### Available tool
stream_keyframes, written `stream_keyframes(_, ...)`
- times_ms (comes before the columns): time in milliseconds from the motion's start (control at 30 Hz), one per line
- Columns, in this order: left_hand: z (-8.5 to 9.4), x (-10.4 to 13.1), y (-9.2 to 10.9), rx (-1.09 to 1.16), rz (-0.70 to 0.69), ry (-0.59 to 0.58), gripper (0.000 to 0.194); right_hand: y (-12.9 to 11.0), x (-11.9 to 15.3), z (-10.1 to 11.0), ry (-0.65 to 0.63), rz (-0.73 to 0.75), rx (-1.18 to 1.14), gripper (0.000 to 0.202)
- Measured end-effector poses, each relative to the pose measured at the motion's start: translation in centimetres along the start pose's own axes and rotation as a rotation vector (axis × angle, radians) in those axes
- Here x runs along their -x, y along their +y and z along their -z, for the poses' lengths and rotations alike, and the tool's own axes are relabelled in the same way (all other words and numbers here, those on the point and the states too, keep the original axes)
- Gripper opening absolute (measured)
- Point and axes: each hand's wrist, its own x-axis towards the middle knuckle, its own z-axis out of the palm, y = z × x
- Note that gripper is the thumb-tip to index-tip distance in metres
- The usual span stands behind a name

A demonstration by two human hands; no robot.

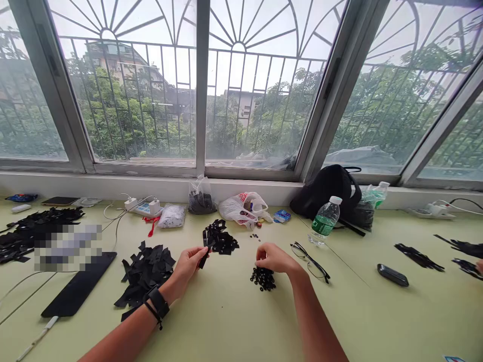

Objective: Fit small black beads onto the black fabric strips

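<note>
My left hand (189, 265), with a black watch on its wrist, pinches a short black fabric strip (204, 260) between thumb and fingers. Just beyond it lies a small heap of black strips (225, 243), some with a pale spot on them. A larger pile of black strips (149, 271) spreads to the left of that forearm. My right hand (274, 258) is over a little pile of small black rings (263, 279), its fingertips bent down at the pile's upper edge. Whether a ring is between those fingers is hidden.
Eyeglasses (311, 263) and a water bottle (325, 221) stand right of my right hand. Plastic bags (245, 208), a power strip (145, 208) and a black bag (326, 193) line the window side. A black tablet-like slab (80, 285) with a cable lies left; a black case (393, 275) lies right.
</note>
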Motion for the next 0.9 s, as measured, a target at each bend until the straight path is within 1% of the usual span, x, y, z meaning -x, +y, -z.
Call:
stream_keyframes(133,0.2,-0.4,-0.6,0.067,0.030,-0.003,0.043,0.2,-0.3,-0.4,-0.002,-0.011,-0.001,0.005)
stream_keyframes(233,0.3,-0.6,-1.0,0.102,0.034,0.000,0.040,0.4,-0.5,-0.7,-0.019,-0.006,-0.010,0.004)
stream_keyframes(433,0.3,-0.6,-1.1,0.114,0.036,-0.018,0.040,0.8,-0.6,-0.7,-0.022,0.001,-0.009,0.005)
stream_keyframes(633,0.3,-0.5,-1.0,0.111,0.042,-0.027,0.039,0.6,-0.3,-0.6,-0.081,0.028,-0.016,0.004)
stream_keyframes(833,0.2,-0.4,-0.9,0.109,0.039,-0.012,0.039,0.4,-0.2,-0.5,-0.059,0.037,-0.025,0.006)
stream_keyframes(900,0.2,-0.3,-0.7,0.100,0.035,-0.011,0.039,-0.1,0.0,-0.4,-0.026,0.070,-0.079,0.010)
